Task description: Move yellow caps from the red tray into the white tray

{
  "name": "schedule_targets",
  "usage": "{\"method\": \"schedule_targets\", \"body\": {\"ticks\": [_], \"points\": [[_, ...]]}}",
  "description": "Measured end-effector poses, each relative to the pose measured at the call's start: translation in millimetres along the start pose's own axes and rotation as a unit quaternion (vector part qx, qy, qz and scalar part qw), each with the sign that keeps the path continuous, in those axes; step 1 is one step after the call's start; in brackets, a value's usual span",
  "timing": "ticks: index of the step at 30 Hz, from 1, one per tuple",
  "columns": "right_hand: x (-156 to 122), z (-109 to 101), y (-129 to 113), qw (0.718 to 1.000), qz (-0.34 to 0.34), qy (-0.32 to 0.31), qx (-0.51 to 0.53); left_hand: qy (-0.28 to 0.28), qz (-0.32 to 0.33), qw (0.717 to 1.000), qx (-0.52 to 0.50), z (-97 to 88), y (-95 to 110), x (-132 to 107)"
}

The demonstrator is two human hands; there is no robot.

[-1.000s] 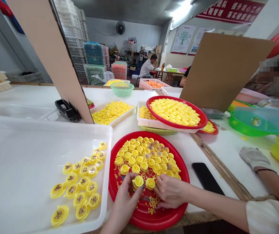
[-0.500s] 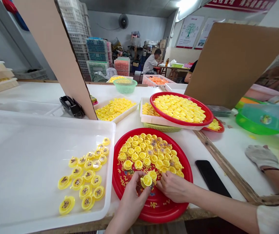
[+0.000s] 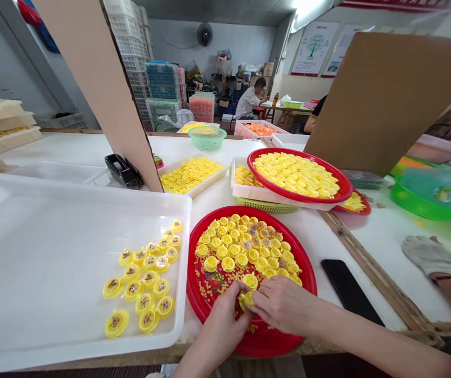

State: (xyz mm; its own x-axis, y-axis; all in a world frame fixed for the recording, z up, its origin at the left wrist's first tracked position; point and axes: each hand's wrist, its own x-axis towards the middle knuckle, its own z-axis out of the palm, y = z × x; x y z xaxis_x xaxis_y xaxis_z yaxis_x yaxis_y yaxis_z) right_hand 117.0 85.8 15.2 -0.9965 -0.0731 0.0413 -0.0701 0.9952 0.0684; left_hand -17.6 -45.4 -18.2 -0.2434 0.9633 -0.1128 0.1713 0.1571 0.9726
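Cup (image 3: 248, 299), left hand (image 3: 226, 314) pinching, curled right hand (image 3: 288, 305) touching

Free room and obstacles around the red round plastic tray (image 3: 268, 342). The left hand (image 3: 225, 312) and right hand (image 3: 288, 304) meet above its near half, blocking the middle; bare red plastic shows along the near edge. Leftward, the raised rim of the large white rectangular plastic tray (image 3: 52, 262) must be crossed from above; its floor is open left of the yellow cup-shaped pieces (image 3: 150, 278). Rightward, a tabletop strip leads between red tray and flat black phone (image 3: 351, 291), the right forearm (image 3: 359, 333) crossing its near end. Clearance beneath the fingers is hard to judge.
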Motion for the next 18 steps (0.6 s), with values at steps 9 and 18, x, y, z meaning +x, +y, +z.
{"method": "schedule_targets", "body": {"ticks": [9, 18], "points": [[-20.6, -1.4, 12.6, 0.995, 0.035, -0.076, -0.057, 0.047, -0.01, 0.998, -0.037, -8.5, -8.1, 2.0], [-16.8, -3.8, 18.1, 0.987, 0.105, -0.066, 0.1, 0.034, -0.015, 0.996, -0.084, -2.4, -7.8, 7.8]]}}
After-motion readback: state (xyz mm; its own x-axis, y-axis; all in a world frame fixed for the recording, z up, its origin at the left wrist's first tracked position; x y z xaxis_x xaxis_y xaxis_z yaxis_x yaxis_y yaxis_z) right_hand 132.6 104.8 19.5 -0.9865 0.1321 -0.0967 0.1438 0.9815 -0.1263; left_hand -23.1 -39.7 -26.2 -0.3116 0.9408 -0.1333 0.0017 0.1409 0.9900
